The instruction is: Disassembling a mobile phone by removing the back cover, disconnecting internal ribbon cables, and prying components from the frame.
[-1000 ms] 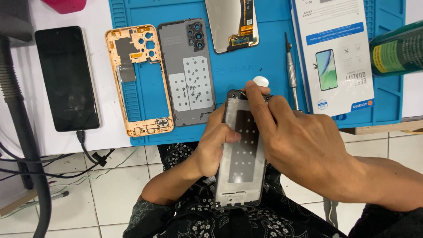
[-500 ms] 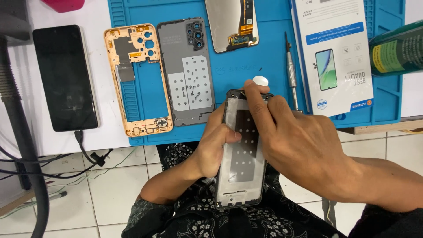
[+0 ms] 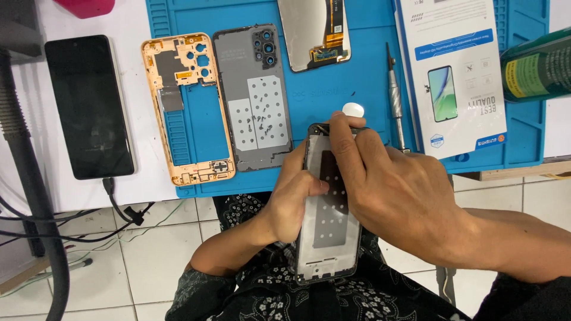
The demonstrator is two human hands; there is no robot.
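Gripping a grey phone frame (image 3: 328,226) from both sides, the person holds it upright over the lap, just off the near edge of the blue work mat (image 3: 369,89). The left hand (image 3: 294,202) is closed round the frame's left edge, its thumb pressed onto the dark inner panel. The right hand (image 3: 398,190) wraps the right edge, its fingers stretched up along the frame so that the fingertips reach the top end (what exactly they press there cannot be told).

Just beyond the right fingertips a small white round piece (image 3: 353,109) lies on the mat, and a silver screwdriver (image 3: 395,101) lies just to the right of them, pointing away from the person. Farther right of that hand sits a white and blue screen package (image 3: 455,65), with a green bottle (image 3: 538,65) on its side past it.

Beyond the left hand lies a grey back cover (image 3: 253,95) with camera holes, and left of it an orange mid frame (image 3: 181,107). A display panel (image 3: 314,32) lies face down at the mat's far side. Well to the left of the left hand, off the mat, a black phone (image 3: 89,107) rests on the white table with a cable plugged into its near end.
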